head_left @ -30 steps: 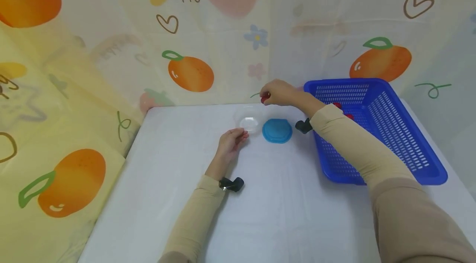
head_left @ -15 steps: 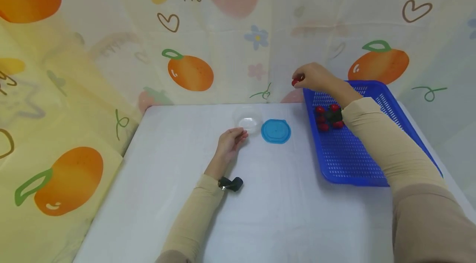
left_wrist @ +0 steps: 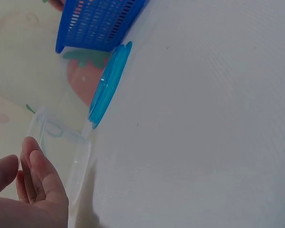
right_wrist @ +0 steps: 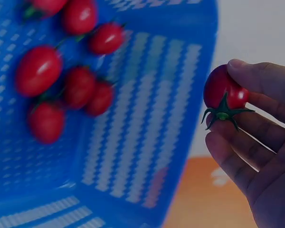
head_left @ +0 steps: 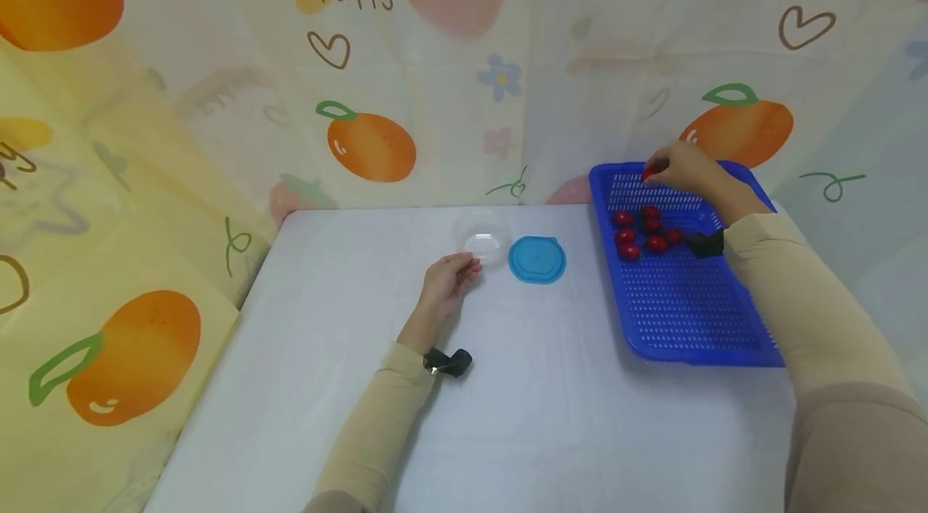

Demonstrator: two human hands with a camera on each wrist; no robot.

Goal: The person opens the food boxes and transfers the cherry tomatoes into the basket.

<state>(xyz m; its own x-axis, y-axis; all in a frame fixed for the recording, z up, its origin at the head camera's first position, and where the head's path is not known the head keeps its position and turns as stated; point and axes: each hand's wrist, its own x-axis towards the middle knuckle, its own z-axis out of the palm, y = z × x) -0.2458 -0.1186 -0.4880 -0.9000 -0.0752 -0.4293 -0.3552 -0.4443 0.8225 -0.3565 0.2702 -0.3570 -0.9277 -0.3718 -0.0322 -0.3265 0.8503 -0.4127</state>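
My right hand [head_left: 681,167] pinches a red cherry tomato [right_wrist: 224,89] between thumb and fingertips, its green calyx showing in the right wrist view. It is over the far side of a blue plastic basket [head_left: 631,336], in which several more cherry tomatoes [head_left: 656,243] lie grouped toward the back left. My left hand [head_left: 445,283] holds the near rim of a small clear plastic container [head_left: 484,235] on the table; in the left wrist view its thumb and fingers [left_wrist: 47,178] come together at that rim. A blue lid [head_left: 537,259] lies flat just right of the container.
The table [head_left: 522,416] has a white cloth. Behind it hangs a fruit-printed curtain [head_left: 449,126], close to the basket's far rim. My right forearm [head_left: 805,295] crosses the right side of the basket. A dark wrist camera [head_left: 449,362] sits on each arm.
My right hand has moved right with the cherry tomato, from behind the container and lid to over the basket, uncovering the tomatoes there. The left hand stays at the container.
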